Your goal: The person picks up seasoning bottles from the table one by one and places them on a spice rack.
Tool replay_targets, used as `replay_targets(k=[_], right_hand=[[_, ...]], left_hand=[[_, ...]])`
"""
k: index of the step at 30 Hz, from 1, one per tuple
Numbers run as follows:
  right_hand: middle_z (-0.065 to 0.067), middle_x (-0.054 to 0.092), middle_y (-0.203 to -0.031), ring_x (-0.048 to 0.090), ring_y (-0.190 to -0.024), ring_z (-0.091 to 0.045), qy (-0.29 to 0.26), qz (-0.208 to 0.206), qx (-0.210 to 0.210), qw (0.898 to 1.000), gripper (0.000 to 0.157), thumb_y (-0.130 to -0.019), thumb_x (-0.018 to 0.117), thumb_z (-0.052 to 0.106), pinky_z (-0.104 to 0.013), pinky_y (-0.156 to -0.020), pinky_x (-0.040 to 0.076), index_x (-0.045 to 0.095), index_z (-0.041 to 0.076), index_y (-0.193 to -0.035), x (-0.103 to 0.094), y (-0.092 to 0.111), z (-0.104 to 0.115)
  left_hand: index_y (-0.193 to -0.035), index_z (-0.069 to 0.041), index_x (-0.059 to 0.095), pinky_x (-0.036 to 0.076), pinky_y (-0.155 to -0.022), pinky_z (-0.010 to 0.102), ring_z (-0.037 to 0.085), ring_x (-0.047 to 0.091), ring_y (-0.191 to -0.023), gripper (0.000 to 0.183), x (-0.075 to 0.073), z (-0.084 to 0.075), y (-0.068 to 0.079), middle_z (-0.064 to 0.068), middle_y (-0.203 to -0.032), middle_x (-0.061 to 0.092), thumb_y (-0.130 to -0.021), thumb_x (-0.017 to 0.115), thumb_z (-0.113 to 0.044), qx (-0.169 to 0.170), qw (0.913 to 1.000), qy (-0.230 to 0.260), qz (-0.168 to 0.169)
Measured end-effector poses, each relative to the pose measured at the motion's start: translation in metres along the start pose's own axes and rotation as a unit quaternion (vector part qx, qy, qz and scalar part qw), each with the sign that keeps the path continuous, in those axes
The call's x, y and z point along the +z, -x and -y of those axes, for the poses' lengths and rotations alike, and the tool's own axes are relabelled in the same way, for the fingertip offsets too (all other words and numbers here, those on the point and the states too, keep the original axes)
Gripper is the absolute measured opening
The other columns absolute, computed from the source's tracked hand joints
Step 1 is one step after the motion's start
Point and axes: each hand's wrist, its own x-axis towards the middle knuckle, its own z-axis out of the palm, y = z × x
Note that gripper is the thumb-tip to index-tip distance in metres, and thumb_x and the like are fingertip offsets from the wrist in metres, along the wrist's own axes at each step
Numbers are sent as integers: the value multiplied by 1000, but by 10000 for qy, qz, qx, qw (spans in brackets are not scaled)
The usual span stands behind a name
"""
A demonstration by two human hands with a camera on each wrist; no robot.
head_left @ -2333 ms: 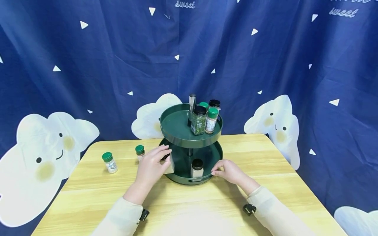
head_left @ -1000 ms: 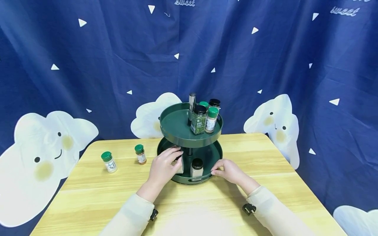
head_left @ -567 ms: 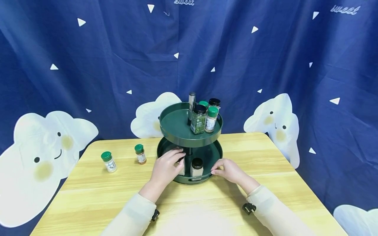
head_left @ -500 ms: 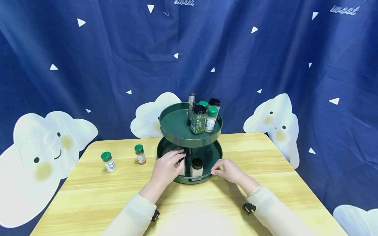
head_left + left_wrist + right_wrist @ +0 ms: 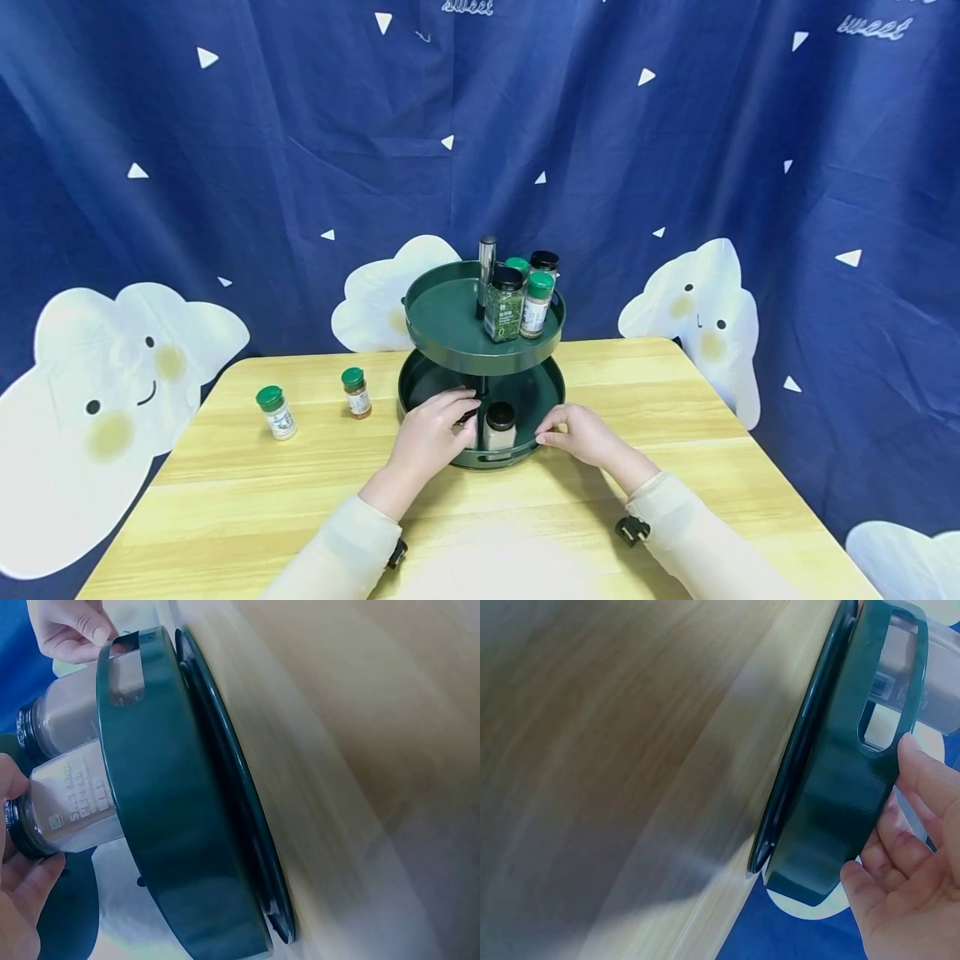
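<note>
My left hand (image 5: 431, 435) holds a spice jar (image 5: 71, 799) by its black lid, fingers and thumb on opposite sides. The jar, full of pale beige powder with printed lettering, stands inside the lower tray (image 5: 176, 810) of a dark green two-tier spice rack. A similar jar (image 5: 500, 429) is right beside it, closer to the middle of the front rim. In the head view my left fingers hide most of the held jar. My right hand (image 5: 579, 432) pinches the lower tray's rim at the front right, near the handle slot (image 5: 889, 679).
The upper tray (image 5: 450, 321) carries a jar of green herbs (image 5: 504, 312), a green-capped shaker (image 5: 536, 308) and other jars behind them. Two more green-capped shakers, one white (image 5: 279, 417) and one reddish (image 5: 358, 398), stand on the table left of the rack.
My left hand has carried the spice jar rightward from the lower tray's left side to beside the other jar, uncovering the reddish shaker. My right hand stays at the rim.
</note>
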Motion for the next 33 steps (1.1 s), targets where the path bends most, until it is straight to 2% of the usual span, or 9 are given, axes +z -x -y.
replay_targets(k=[15,23,33], right_hand=[[10,70,-88,66,-90,-16,-9,-25,0,10000,5,-87,78,19,-43,-87,55,80,15,-88,0,0,0],[8,70,-88,67,-90,-18,-107,-24,24,9999,4,-87,78,16,-47,-88,55,80,12,-88,0,0,1],[9,70,-88,67,-90,-17,-25,-26,14,10000,4,-87,78,17,-45,-87,55,80,13,-88,0,0,0]], left_hand=[[-107,-15,78,57,-91,31,16,68,-109,22,3,-5,2,0,-117,72,-86,75,-15,-2,9997,-22,230],[-106,-15,78,57,-91,31,16,68,-109,21,5,-7,3,-1,-116,72,-85,75,-15,30,9996,36,285],[-109,-15,77,54,-97,32,17,66,-114,22,1,-8,3,-1,-120,71,-88,75,-16,-56,9978,169,638]])
